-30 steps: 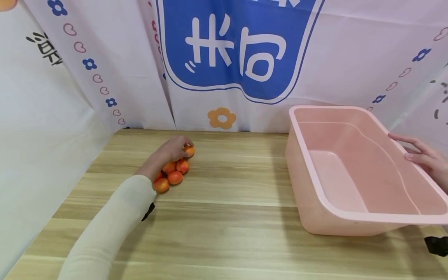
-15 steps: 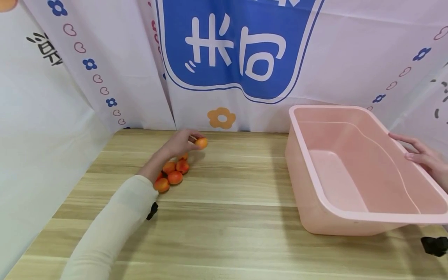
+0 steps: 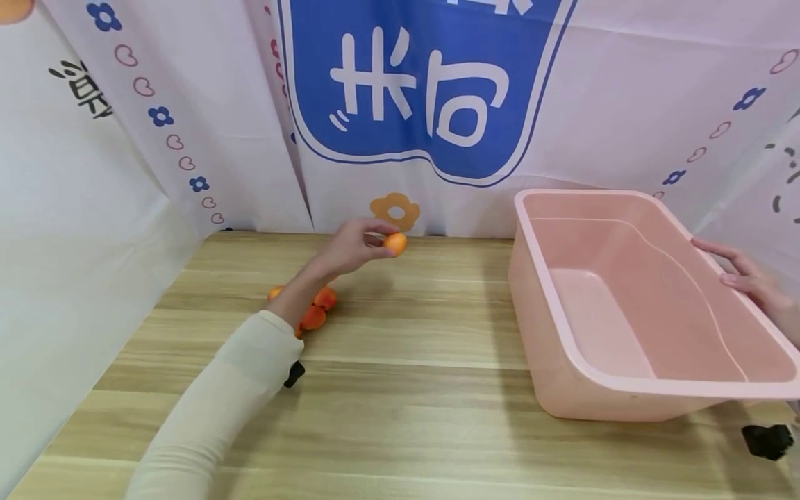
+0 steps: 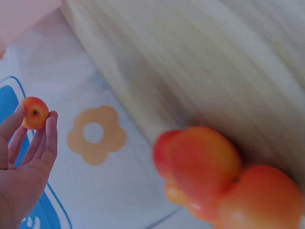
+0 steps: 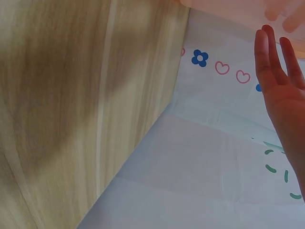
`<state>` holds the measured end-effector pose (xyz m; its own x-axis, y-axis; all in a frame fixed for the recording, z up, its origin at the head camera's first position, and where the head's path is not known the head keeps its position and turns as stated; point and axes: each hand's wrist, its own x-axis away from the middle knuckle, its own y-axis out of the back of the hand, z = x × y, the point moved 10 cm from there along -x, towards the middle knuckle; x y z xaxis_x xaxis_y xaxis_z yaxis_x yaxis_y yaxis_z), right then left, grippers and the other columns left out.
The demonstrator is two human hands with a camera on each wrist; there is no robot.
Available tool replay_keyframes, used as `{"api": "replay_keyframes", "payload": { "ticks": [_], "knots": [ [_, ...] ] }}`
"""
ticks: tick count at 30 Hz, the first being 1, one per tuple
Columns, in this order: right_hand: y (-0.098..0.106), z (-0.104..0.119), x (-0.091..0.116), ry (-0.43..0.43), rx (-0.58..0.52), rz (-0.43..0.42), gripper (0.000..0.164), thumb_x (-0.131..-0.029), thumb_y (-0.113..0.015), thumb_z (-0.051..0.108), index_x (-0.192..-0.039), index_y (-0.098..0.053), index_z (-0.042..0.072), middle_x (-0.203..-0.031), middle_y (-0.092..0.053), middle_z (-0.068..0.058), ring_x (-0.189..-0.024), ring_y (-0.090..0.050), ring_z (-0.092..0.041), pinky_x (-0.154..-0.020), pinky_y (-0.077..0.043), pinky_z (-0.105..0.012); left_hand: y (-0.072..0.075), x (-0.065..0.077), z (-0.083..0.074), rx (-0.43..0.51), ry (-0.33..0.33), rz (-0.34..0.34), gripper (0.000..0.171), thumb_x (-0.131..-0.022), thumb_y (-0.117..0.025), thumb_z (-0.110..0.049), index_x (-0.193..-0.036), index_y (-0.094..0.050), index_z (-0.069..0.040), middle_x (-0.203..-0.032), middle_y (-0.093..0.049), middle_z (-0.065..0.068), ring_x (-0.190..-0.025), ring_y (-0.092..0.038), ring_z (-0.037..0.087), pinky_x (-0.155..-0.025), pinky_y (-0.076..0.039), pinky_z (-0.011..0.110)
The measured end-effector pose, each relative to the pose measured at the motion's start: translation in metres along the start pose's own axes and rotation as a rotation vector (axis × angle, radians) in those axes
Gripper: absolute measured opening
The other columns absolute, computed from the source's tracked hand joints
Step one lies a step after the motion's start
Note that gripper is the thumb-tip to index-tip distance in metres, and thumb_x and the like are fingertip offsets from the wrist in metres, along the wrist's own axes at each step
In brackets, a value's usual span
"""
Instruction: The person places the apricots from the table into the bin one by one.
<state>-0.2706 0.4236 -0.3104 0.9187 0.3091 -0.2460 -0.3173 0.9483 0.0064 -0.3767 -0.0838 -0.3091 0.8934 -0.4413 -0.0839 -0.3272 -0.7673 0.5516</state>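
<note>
My left hand [image 3: 355,248] pinches a small orange-red fruit [image 3: 395,244] between thumb and fingertips, above the table near its back edge. In the left wrist view a dark stem dent shows on the held fruit [image 4: 35,113]. Below the left forearm lies a cluster of several like fruits [image 3: 314,317], partly hidden by the arm. At the right stands a deep pink plastic tub [image 3: 565,326], and no fruit shows in it. My right hand [image 3: 750,278] rests at the tub's right rim, its fingers mostly straight in the right wrist view.
The wooden table [image 3: 400,430] meets a printed white cloth [image 3: 450,201] behind it. White cloth also hangs at both sides. The tub's left wall [image 3: 531,298] stands high between the left hand and the tub's inside.
The left hand has lifted one fruit from the back of the cluster and carried it up and to the right. The right hand and tub stay almost where they were.
</note>
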Motion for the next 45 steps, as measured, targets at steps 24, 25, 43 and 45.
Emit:
{"api": "replay_keyframes", "payload": {
  "ticks": [24, 25, 43, 45],
  "knots": [
    [-0.017, -0.004, 0.008, 0.064, -0.279, -0.007, 0.068, -0.102, -0.007, -0.007, -0.158, -0.039, 0.014, -0.142, -0.059, -0.001, -0.108, -0.07, -0.015, -0.077, -0.062, -0.027, -0.055, -0.02, -0.082, 0.264, -0.128, 0.033, 0.042, -0.091, -0.075, 0.006, -0.132, -0.064, 0.008, -0.128, -0.066, 0.021, -0.109, -0.071, 0.034, -0.091, -0.061, 0.035],
    [-0.017, -0.004, 0.007, 0.078, -0.284, 0.003, 0.069, -0.101, -0.006, -0.008, -0.158, -0.04, 0.013, -0.142, -0.06, -0.003, -0.108, -0.07, -0.015, -0.077, -0.062, -0.026, -0.058, -0.021, -0.085, 0.277, -0.13, 0.035, 0.042, -0.091, -0.075, 0.005, -0.132, -0.064, 0.007, -0.128, -0.067, 0.021, -0.108, -0.071, 0.033, -0.09, -0.061, 0.035],
    [-0.006, 0.006, 0.0, 0.119, -0.142, -0.054, 0.07, -0.099, -0.013, -0.017, -0.144, -0.058, 0.011, -0.128, -0.07, -0.002, -0.086, -0.075, -0.014, -0.06, -0.06, -0.022, -0.12, -0.038, -0.165, 0.327, -0.246, 0.168, 0.043, -0.09, -0.078, 0.001, -0.13, -0.066, 0.005, -0.125, -0.067, 0.018, -0.105, -0.071, 0.023, -0.091, -0.058, 0.022],
    [-0.006, 0.006, 0.0, 0.1, -0.122, -0.066, 0.069, -0.1, -0.015, -0.017, -0.142, -0.06, 0.013, -0.126, -0.071, 0.0, -0.081, -0.075, -0.014, -0.058, -0.059, -0.022, -0.127, -0.038, -0.17, 0.31, -0.251, 0.191, 0.042, -0.09, -0.078, 0.001, -0.13, -0.065, 0.005, -0.125, -0.066, 0.018, -0.106, -0.07, 0.023, -0.091, -0.057, 0.02]
  ]
}}
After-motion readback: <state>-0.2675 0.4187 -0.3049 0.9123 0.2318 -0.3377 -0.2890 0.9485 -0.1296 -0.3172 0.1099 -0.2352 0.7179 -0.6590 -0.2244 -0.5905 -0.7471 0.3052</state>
